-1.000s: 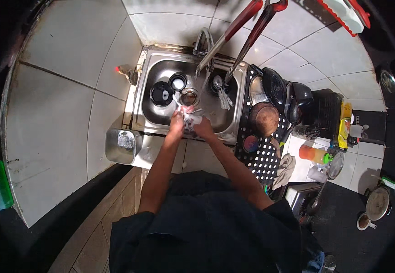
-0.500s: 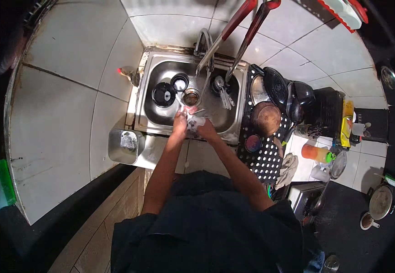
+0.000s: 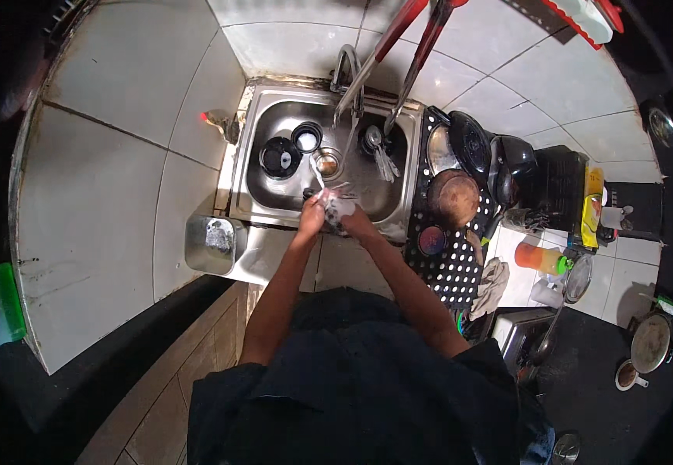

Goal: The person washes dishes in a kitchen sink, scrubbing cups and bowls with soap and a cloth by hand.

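Note:
Over the near edge of the steel sink [image 3: 274, 208], my left hand [image 3: 312, 217] is closed on a thin, pale utensil [image 3: 320, 177] that points away toward the drain. Which end is in my fingers is hard to see. Close beside it, my right hand [image 3: 359, 222] is closed around a whitish, foamy wad [image 3: 340, 208], perhaps a scrubber; foam and motion blur its shape. Both hands nearly touch. Water falls from the curved faucet [image 3: 346, 66] just beyond them. A black round dish [image 3: 279, 158], a smaller black-rimmed cup [image 3: 306, 138] and several spoons [image 3: 383, 159] in a dark cup lie in the sink.
Red-handled tongs [image 3: 383, 54] hang in front of the faucet. A metal tub [image 3: 211, 246] stands left of the sink. To the right, a black polka-dot mat [image 3: 454, 267] bears pans, a brown round lid [image 3: 453, 199] and pots. An orange bottle [image 3: 536, 258] lies beyond it.
Both hands have shifted slightly right and nearer to me. The pale utensil now shows more clearly beyond my left hand, and the pinkish patch by the hands is out of sight.

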`<state>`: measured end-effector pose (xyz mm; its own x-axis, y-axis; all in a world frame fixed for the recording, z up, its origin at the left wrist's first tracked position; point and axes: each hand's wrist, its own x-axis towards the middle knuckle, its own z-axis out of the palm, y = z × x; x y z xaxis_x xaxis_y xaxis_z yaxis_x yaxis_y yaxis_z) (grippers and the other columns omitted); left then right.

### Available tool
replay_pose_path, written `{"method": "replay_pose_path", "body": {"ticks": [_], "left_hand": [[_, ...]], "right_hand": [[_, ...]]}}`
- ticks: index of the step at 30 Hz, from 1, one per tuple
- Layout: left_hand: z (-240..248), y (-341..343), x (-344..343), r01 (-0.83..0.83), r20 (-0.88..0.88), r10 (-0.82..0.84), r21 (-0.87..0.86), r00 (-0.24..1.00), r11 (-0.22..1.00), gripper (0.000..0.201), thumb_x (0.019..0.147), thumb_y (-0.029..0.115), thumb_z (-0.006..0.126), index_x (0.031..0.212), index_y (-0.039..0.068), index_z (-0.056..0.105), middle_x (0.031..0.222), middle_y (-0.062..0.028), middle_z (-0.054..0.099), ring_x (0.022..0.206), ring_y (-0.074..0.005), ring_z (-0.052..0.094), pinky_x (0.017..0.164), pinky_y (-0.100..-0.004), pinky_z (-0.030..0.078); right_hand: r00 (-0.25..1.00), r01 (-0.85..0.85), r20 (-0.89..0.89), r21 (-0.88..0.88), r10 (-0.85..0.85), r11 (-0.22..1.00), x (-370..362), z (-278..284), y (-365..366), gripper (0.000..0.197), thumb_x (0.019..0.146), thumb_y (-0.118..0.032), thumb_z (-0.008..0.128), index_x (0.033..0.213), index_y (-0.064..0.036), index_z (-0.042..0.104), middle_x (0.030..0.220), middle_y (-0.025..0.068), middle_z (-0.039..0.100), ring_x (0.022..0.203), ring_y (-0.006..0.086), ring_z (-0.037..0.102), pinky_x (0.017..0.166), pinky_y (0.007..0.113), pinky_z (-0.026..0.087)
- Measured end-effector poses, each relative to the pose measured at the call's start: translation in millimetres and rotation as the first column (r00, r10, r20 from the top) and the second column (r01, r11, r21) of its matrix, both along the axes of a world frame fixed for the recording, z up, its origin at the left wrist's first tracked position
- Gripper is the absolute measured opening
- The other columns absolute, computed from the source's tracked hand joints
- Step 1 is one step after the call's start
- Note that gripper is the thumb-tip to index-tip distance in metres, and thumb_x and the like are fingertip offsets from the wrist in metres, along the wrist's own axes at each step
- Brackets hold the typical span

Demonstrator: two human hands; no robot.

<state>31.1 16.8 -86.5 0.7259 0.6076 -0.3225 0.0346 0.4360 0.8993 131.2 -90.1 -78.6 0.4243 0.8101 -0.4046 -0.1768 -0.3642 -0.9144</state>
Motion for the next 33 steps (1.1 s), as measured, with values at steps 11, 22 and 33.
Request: {"method": "replay_pose_path", "body": {"ticks": [11, 22, 33], "left_hand": [[30, 35, 18, -0.533, 0.030, 0.565, -0.292, 0.825, 0.794, 0.023, 0.102, 0.016, 0.041, 0.090, 0.004, 0.056, 0.071, -0.0011, 0.058, 0.067, -0.0146, 0.058, 0.060, -0.0277, 0.049], [12, 6, -18, 0.399, -0.241, -0.335, 0.308, 0.911, 0.864, 0.033, 0.101, 0.036, 0.046, 0.104, 0.010, 0.066, 0.067, 0.0054, 0.048, 0.057, -0.0081, 0.043, 0.051, -0.0275, 0.036], [-18, 5, -73, 0.414, -0.212, -0.378, 0.163, 0.901, 0.896, 0.024, 0.100, 0.020, 0.042, 0.100, 0.003, 0.059, 0.079, -0.0018, 0.054, 0.071, -0.0139, 0.051, 0.065, -0.0292, 0.043]], "right_hand": [[0.937, 0.279, 0.274, -0.224, -0.215, 0.934, -5, 54, -16, 0.041, 0.083, -0.028, 0.067, 0.113, 0.0004, 0.062, 0.104, 0.0137, 0.067, 0.098, 0.0240, 0.064, 0.083, 0.037, 0.050], [0.958, 0.285, 0.005, -0.115, -0.286, 0.952, -7, 31, -2, 0.038, 0.088, -0.032, 0.069, 0.112, -0.0025, 0.063, 0.098, 0.0033, 0.066, 0.085, 0.0147, 0.059, 0.074, 0.030, 0.047], [0.778, 0.555, -0.150, -0.290, -0.610, 0.780, 30, 7, 23, 0.037, 0.090, -0.032, 0.066, 0.108, 0.0008, 0.065, 0.100, 0.0088, 0.068, 0.090, 0.0187, 0.061, 0.076, 0.030, 0.045]]}}
